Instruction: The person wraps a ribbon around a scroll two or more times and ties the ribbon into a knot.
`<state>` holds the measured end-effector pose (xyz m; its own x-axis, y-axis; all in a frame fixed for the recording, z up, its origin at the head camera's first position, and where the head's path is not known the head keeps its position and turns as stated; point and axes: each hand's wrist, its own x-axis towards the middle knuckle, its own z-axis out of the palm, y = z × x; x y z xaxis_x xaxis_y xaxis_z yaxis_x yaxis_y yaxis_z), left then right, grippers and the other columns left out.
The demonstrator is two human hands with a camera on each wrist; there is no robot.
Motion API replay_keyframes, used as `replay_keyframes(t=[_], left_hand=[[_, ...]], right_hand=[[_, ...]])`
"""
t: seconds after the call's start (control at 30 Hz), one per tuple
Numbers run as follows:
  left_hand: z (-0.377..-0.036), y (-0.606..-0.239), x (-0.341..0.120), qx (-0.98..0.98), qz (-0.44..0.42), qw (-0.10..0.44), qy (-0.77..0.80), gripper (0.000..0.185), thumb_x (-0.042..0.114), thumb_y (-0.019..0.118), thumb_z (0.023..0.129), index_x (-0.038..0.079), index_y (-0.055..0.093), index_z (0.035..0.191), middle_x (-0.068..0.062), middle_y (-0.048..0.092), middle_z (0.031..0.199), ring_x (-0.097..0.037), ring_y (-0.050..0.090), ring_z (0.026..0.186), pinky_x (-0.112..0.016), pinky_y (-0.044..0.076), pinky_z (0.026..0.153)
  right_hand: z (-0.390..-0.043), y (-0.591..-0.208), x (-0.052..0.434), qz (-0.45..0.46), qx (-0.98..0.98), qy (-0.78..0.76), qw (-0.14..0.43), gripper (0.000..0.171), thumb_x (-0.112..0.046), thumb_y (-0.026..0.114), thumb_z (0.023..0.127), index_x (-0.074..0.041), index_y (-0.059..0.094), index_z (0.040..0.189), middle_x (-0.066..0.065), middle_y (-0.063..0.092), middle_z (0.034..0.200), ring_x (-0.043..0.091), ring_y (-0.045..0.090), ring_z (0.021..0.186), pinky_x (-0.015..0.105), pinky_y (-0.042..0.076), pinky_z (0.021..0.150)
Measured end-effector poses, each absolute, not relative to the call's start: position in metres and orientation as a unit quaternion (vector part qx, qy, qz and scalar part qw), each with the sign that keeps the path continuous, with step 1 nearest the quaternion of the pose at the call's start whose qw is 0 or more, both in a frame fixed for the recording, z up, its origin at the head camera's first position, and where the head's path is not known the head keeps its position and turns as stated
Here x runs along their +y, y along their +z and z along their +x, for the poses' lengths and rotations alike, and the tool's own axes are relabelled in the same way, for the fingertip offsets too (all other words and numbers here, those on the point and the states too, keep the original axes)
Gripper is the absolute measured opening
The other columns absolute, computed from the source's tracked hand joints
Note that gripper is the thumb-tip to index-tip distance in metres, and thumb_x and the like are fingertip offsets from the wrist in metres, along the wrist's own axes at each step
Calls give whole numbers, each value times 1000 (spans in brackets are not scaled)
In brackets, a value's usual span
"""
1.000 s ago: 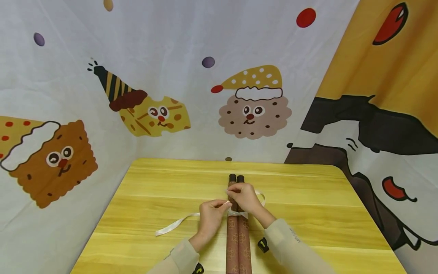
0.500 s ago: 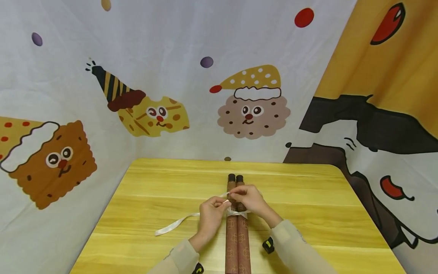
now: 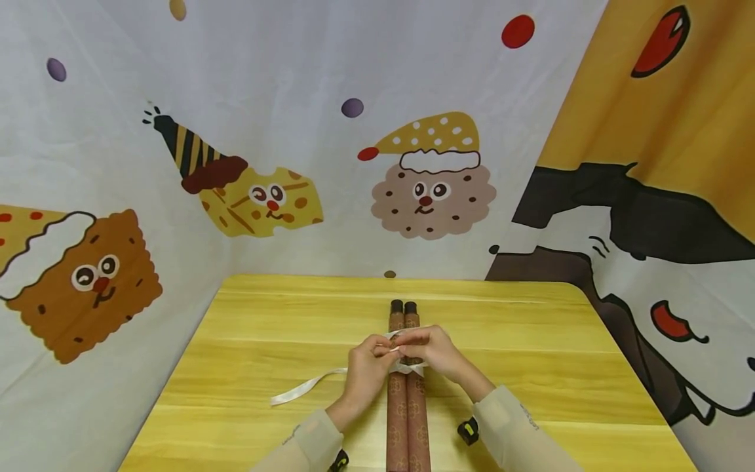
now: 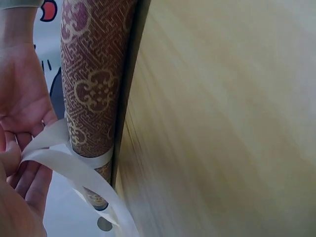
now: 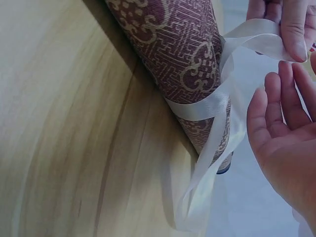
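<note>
Two rolled scrolls (image 3: 398, 410) lie side by side, maroon with gold patterns and dark end knobs. A white ribbon (image 5: 200, 109) wraps round them near the far end. Above that wrap my left hand (image 3: 364, 372) pinches a loop of the ribbon between thumb and fingers. My right hand (image 3: 441, 354) meets it from the right, thumb and forefinger together at the ribbon; its other fingers are extended loosely in the right wrist view. One ribbon tail (image 3: 303, 389) trails left on the table. The exact pinch point is partly hidden by the fingers.
The scrolls rest on a yellow wood-grain table (image 3: 265, 314). Behind it hangs a white cloth backdrop (image 3: 283, 85) with cartoon figures. A black wrist device (image 3: 468, 431) sits by the right cuff, another (image 3: 339, 461) by the left.
My right hand has drawn a ribbon strand from the far side, first right and slightly down, then in against the left fingers. The left hand has stayed nearly still, pinching the ribbon.
</note>
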<state>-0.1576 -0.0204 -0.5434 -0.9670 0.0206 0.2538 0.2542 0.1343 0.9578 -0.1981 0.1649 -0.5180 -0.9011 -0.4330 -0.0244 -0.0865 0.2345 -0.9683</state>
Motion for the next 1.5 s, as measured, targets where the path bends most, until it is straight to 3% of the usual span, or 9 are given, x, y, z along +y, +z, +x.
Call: replay_keyframes(t=[0.27, 0.4, 0.6, 0.7, 0.87, 1.0, 1.13, 1.23, 1.5], left_hand=[[-159, -545, -23, -778, -155, 90, -603, 23, 3, 81, 90, 9, 59, 87, -9, 78, 84, -10, 72, 72, -22, 55, 58], [-164, -545, -29, -777, -208, 89, -587, 18, 10, 81, 92, 10, 63, 94, -3, 79, 86, -10, 73, 76, -25, 59, 64], [-187, -534, -43, -786, -243, 137, -551, 8, -3, 70, 92, 4, 74, 93, -4, 74, 81, -9, 65, 69, -28, 58, 65], [-199, -530, -48, -831, -193, 123, -506, 13, -1, 70, 89, 0, 77, 99, -9, 76, 91, -17, 66, 78, -32, 57, 69], [-209, -532, -52, -912, -153, 32, -379, 37, 16, 76, 89, -2, 73, 121, -18, 71, 123, -34, 68, 108, -49, 58, 89], [-213, -539, -51, -946, -170, 18, -277, 36, 24, 79, 86, -3, 76, 110, -16, 71, 104, -30, 67, 94, -45, 59, 78], [-215, -544, -51, -957, -178, 35, -228, 21, 22, 81, 83, 5, 72, 75, -3, 59, 72, -18, 53, 69, -34, 49, 58], [-216, -546, -52, -954, -182, 32, -234, 33, 16, 78, 88, 13, 61, 60, 3, 52, 60, -13, 45, 58, -30, 42, 51], [-207, -545, -59, -931, -188, 29, -311, 22, 5, 72, 93, 11, 70, 72, 5, 60, 63, -8, 47, 53, -26, 46, 51]], right_hand=[[-197, -520, 167, -176, 804, -554, 128, 15, -13, 73, 96, -2, 82, 101, 8, 79, 99, 16, 73, 86, 35, 61, 79], [-198, -520, 168, -178, 805, -552, 125, 16, -14, 71, 100, -3, 82, 102, 7, 78, 100, 19, 72, 87, 38, 61, 79], [-199, -522, 170, -149, 803, -570, 88, 15, -8, 68, 101, 1, 80, 104, 12, 76, 101, 29, 73, 83, 39, 62, 75], [-199, -523, 171, -143, 799, -578, 85, 15, -8, 69, 100, 3, 79, 104, 12, 76, 99, 29, 72, 81, 39, 62, 73], [-200, -526, 172, -139, 799, -578, 89, 15, -10, 69, 100, 1, 79, 104, 11, 76, 101, 23, 71, 81, 35, 61, 73], [-199, -527, 172, -140, 797, -582, 84, 15, -10, 69, 100, 2, 79, 103, 11, 76, 102, 22, 70, 82, 34, 61, 73], [-199, -526, 172, -144, 796, -583, 80, 14, -10, 71, 99, 1, 80, 102, 10, 76, 101, 22, 69, 83, 36, 60, 74], [-199, -525, 172, -144, 797, -581, 76, 13, -10, 73, 98, -1, 80, 102, 11, 76, 104, 22, 67, 84, 37, 59, 75], [-200, -527, 175, -134, 800, -582, 67, 13, -10, 73, 98, 0, 80, 103, 12, 76, 109, 24, 67, 85, 35, 57, 74]])
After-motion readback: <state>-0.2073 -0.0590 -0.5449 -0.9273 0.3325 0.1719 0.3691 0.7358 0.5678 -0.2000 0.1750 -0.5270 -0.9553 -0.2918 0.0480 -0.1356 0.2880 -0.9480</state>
